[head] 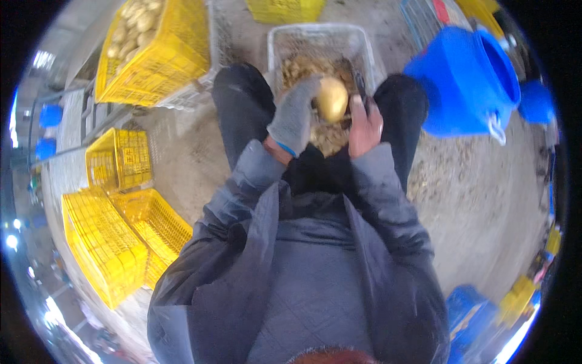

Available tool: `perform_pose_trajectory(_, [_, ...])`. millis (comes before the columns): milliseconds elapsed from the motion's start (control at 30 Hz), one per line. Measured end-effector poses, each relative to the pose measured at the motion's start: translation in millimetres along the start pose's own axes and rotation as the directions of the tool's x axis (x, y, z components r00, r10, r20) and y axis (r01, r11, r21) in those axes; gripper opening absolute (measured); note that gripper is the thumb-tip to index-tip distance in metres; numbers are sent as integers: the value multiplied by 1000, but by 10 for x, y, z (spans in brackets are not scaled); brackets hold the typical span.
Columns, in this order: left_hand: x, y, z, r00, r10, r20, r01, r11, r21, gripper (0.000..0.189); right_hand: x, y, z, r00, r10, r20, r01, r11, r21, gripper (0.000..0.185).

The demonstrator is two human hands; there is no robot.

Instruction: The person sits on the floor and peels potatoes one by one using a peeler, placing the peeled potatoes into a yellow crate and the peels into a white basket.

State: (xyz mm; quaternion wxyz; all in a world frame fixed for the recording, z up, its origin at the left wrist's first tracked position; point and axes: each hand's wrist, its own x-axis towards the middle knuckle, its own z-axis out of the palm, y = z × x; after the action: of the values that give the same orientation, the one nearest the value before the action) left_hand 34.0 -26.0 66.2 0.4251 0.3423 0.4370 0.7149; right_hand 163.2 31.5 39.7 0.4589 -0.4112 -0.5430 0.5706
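Note:
My left hand (295, 116), in a grey knit glove, is closed on a yellowish potato (332, 100), held over a white plastic crate (318, 28) between my knees. Brown peelings or scraps (302, 68) lie inside that crate. Just right of the potato is my bare right hand (365, 123), its fingers bent around a dark, narrow tool (359, 84), blurred, whose kind I cannot tell. More pale scraps (329, 139) show below the potato, between my wrists.
A yellow crate (154, 77) full of potatoes stands at upper left. Several yellow crates (107, 245) sit at lower left. A large blue plastic barrel (459, 86) stands beside my right knee, with scraps (448, 164) on the concrete floor below it. Another yellow crate (286, 11) is ahead.

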Motion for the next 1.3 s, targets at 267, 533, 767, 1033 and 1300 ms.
perform_pose_trajectory(267, [215,-410,-77,995,-76,70,72,996,48,27,24,147,-93,959,263,102,-282,894,347,40])
perform_pose_trajectory(533, [132,-269,94,998,51,29,-55,984,172,45,-55,189,76,919,392,44,-390,885,254,31])
perform_pose_trajectory(767, [129,-367,-258,987,129,96,-160,805,571,43,47,705,-78,994,72,-80,-99,904,-415,24])
perform_pose_trajectory(1033, [119,-465,-395,959,-280,33,256,817,-516,43,-20,96,-34,989,-26,147,75,937,-340,22])
perform_pose_trajectory(1300, [30,-250,-289,955,239,175,-292,664,688,44,-49,117,124,900,-276,336,430,678,-596,34])
